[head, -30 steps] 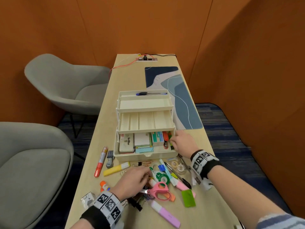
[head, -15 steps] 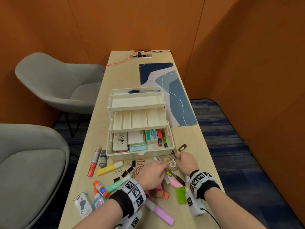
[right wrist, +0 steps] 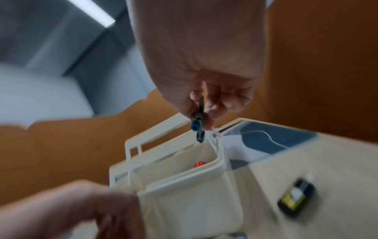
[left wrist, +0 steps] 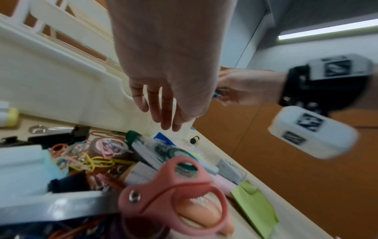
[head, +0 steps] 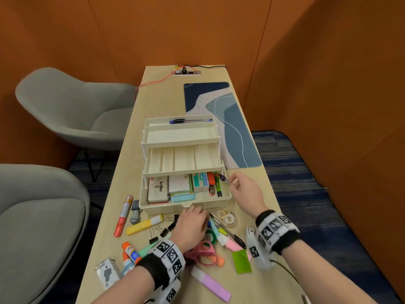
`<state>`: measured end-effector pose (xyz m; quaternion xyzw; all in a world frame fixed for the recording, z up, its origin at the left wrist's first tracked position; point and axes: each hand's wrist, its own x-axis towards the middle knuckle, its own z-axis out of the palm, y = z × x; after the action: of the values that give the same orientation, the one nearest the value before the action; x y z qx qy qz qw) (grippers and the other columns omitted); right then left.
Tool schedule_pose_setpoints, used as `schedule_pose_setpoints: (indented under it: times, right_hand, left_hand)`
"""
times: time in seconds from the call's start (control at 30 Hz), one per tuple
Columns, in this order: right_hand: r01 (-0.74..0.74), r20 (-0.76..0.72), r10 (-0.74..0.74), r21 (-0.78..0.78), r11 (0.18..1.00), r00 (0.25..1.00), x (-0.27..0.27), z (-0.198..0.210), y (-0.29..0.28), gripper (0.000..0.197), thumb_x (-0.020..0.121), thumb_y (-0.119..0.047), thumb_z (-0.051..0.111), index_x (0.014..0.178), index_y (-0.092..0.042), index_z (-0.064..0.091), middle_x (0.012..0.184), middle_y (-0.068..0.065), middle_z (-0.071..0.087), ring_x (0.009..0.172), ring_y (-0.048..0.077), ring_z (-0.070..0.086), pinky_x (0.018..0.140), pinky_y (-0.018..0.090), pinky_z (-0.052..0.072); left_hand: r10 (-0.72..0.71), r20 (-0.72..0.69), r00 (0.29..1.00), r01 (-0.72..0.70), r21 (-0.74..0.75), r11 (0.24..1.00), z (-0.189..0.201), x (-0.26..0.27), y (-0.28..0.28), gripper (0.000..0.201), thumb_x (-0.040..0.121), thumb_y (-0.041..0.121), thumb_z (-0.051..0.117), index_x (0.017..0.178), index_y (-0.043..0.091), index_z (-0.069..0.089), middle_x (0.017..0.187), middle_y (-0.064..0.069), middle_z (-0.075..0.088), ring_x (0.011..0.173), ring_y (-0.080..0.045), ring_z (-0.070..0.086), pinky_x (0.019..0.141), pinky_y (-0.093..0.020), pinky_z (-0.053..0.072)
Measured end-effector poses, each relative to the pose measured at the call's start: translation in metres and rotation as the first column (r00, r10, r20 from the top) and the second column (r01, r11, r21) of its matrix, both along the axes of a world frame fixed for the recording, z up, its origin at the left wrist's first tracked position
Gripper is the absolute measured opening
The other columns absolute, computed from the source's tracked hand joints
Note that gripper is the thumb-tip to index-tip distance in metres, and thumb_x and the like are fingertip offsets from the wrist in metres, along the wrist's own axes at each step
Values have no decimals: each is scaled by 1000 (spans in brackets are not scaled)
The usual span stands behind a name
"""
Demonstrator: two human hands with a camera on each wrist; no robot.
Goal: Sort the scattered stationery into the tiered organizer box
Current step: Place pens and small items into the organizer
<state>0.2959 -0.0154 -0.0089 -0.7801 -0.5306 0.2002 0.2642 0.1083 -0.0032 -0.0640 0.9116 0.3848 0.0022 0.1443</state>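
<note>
While your right hand (head: 245, 189) pinches a small dark clip (right wrist: 199, 119) over the cream plastic organizer box (head: 186, 202), your left hand (head: 192, 227), fingers straight, rests on bench (head: 274, 288) clutter beside pink scissors (head: 203, 251).

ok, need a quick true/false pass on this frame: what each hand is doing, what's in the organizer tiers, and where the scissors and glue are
1. The right hand pinches a small dark item over the organizer box. True.
2. The middle tier is packed with markers. False: its compartments show nothing in them.
3. A blue pen lies at the top back of the box. True.
4. The left hand grips the pink scissors. False: its fingers are straight and hold nothing; the scissors lie on the table.
5. The glue bottle is in the bottom tier. False: it lies on the table.
</note>
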Motion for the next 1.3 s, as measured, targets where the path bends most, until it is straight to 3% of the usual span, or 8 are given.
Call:
schedule_pose_setpoints:
  times: [0.13,0.23,0.33,0.53,0.7,1.0,1.17,1.3]
  right_hand:
    - [-204,443,257,-163,965,859,-18,-4,30,13,91,-7,44,100,-13,51,87,5,60,81,27,58,61,33,41]
    - [-236,548,358,-281,930,756,-28,-4,43,25,91,-2,47,115,-9,49,102,10,62,93,29,60,68,35,45]
    - [-234,595,383,-315,920,706,-31,-7,47,23,92,-3,47,113,-8,52,109,10,61,97,28,60,71,35,47]
    - [-262,454,283,-111,959,845,-14,-8,22,17,94,-14,44,102,-10,59,100,8,54,90,26,55,71,34,47]
    - [-61,216,60,-1,998,975,17,-20,-39,20,95,-19,45,105,-19,61,100,-1,48,80,15,52,68,29,45]
    - [141,8,-141,-17,990,990,25,-67,-122,19,90,-8,52,96,-20,66,93,-5,49,84,10,52,81,31,48]
    - [208,-21,-208,-8,978,978,24,-69,-133,21,91,-7,51,102,-19,64,97,-3,49,89,12,51,79,26,41]
    - [162,-25,-162,-21,987,986,21,-69,-127,20,90,-8,52,101,-21,63,95,-3,50,89,14,52,82,30,45]
  left_hand:
    - [-128,2,992,127,24,992,3,8,-11,23,95,22,42,111,17,58,116,1,54,107,-19,42,90,-31,33]
    - [-217,-48,975,220,43,975,0,21,-14,24,95,20,42,112,15,59,117,-1,57,108,-24,43,89,-36,32]
    - [-304,-159,939,315,49,948,-5,35,-14,28,94,16,47,120,15,57,122,-5,58,113,-25,43,95,-40,33]
    - [-404,-276,872,421,0,907,-11,62,-9,36,87,7,55,123,15,57,123,-8,56,114,-28,45,97,-43,40]
    - [-453,-364,814,458,-77,885,-7,81,-8,36,87,12,61,122,19,59,117,-10,53,110,-29,52,84,-40,49]
    - [-575,-501,646,611,-111,784,9,103,-17,27,85,29,67,106,12,63,105,-6,67,97,-29,65,59,-32,41]
    - [-567,-293,770,582,-42,812,14,79,-5,24,91,6,50,115,5,47,102,-13,55,85,-32,62,58,-38,47]
    - [-448,-81,890,455,115,883,35,42,3,17,92,4,48,108,9,43,93,-5,48,65,-18,49,49,-31,44]
